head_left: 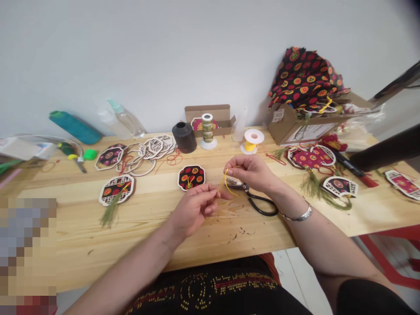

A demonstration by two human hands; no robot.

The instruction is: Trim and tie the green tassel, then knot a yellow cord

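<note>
My left hand (pixel 196 208) and my right hand (pixel 250 171) hover just above a wooden table (pixel 138 227), both pinched on a thin yellow cord (pixel 227 186) that loops between them. The right wrist wears a silver bracelet (pixel 300 215). Black-handled scissors (pixel 259 201) lie on the table just under and to the right of the right hand. A black floral ornament (pixel 191 176) with a small yellow loop lies just beyond the left hand. A spool of yellow cord (pixel 252 141) stands behind the right hand.
Several fabric-and-wood ornaments (pixel 116 189) lie about the table, some with green tassels. A black thread cone (pixel 184 137), a green-gold spool (pixel 207 130), clear bottles (pixel 126 119), a teal cone (pixel 75 127) and a cardboard box with floral fabric (pixel 303 81) line the back.
</note>
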